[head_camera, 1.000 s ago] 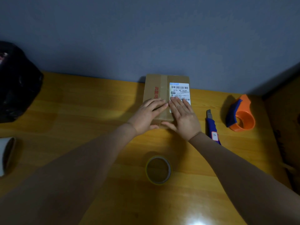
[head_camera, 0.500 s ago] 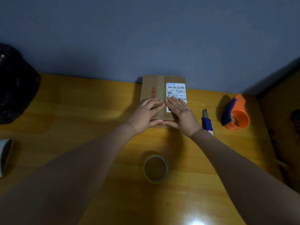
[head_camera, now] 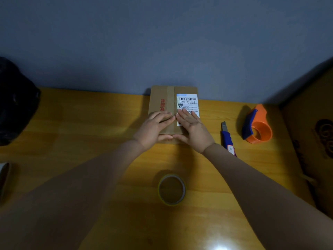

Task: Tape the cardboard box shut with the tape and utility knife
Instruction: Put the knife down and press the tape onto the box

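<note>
A flat cardboard box point(head_camera: 162, 98) with a white shipping label and a strip of tape down its middle lies against the wall on the wooden table point(head_camera: 81, 127). My left hand point(head_camera: 153, 129) and my right hand point(head_camera: 193, 130) lie flat on the box's near end, fingers extended, thumbs over its front edge. A roll of clear tape point(head_camera: 171, 189) lies on the table in front of the box, between my forearms. A blue utility knife point(head_camera: 228, 138) lies to the right of my right wrist.
An orange and blue tape dispenser point(head_camera: 257, 126) stands to the right of the knife. A black bag point(head_camera: 16, 103) fills the far left. A white cylinder point(head_camera: 3, 175) lies at the left edge. A brown cardboard surface point(head_camera: 317, 134) rises at the right edge.
My hands stay pressed flat on the box's near end. The camera view has shifted slightly; nothing on the table has moved.
</note>
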